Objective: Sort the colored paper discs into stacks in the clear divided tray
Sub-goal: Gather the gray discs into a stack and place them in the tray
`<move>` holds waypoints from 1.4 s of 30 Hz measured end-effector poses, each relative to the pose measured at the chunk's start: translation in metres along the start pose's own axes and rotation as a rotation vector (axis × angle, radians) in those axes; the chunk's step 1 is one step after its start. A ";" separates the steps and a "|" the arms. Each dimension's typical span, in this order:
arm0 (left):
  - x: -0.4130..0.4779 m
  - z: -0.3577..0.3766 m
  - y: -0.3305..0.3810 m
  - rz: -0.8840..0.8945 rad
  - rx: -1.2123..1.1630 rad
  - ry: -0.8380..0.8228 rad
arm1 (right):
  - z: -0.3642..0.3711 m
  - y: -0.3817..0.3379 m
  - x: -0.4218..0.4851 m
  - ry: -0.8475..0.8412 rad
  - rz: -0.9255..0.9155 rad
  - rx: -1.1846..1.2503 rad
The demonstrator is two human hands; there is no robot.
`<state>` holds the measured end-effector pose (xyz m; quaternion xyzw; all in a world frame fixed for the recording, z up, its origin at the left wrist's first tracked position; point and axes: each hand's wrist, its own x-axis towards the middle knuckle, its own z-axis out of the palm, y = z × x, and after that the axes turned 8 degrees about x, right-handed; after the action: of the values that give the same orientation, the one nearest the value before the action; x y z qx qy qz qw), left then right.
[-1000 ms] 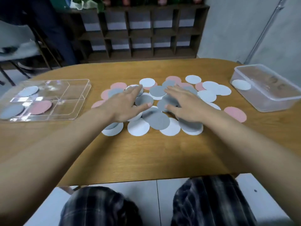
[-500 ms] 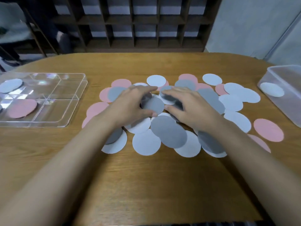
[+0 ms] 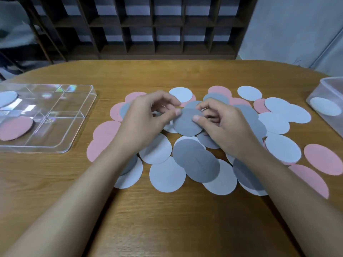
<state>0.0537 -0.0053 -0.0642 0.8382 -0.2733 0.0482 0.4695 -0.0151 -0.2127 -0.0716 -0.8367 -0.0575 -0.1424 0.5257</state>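
**Two hands on one grey disc**

One grey disc (image 3: pixel 187 123) is held over the middle of the pile (image 3: pixel 167 175). The left hand (image 3: pixel 146 117) pinches its left edge and the right hand (image 3: pixel 222 123) its right edge, thumbs on top and the other fingers curled beneath. Whether more than one sheet is in the pinch I cannot tell.

Around that disc, white, grey and pink discs lie overlapped on the table (image 3: pixel 167 229). Well to its left stands the tray (image 3: pixel 55 132), with a pink disc (image 3: pixel 15 127) in a near compartment and a white disc (image 3: pixel 7 98) in a far one. The tray's left part is cut off, so no grey stack shows. Well to the disc's right is a clear tub (image 3: pixel 330 84) with one white disc inside.

The step in hand looks like picking a grey disc free of the pile; most of the sorting is still to do. Next, one hand should let go and the other carry the disc left to a grey compartment, laying it flat.
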 end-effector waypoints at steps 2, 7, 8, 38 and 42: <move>-0.006 0.002 0.002 0.062 0.164 0.090 | -0.005 0.004 -0.001 0.048 -0.019 -0.076; -0.021 0.007 0.014 0.069 0.195 -0.317 | -0.017 0.008 -0.005 0.141 -0.030 -0.137; -0.023 0.009 0.015 0.097 0.245 -0.387 | -0.017 0.008 -0.006 0.144 -0.034 -0.134; -0.011 0.008 0.000 -0.117 -0.025 -0.042 | -0.006 -0.011 -0.014 -0.112 0.052 0.134; -0.012 0.009 0.001 -0.133 0.008 -0.026 | -0.009 -0.008 -0.013 -0.106 0.043 -0.007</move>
<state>0.0411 -0.0083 -0.0723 0.8569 -0.2228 0.0070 0.4647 -0.0307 -0.2164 -0.0651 -0.8459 -0.0669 -0.0869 0.5219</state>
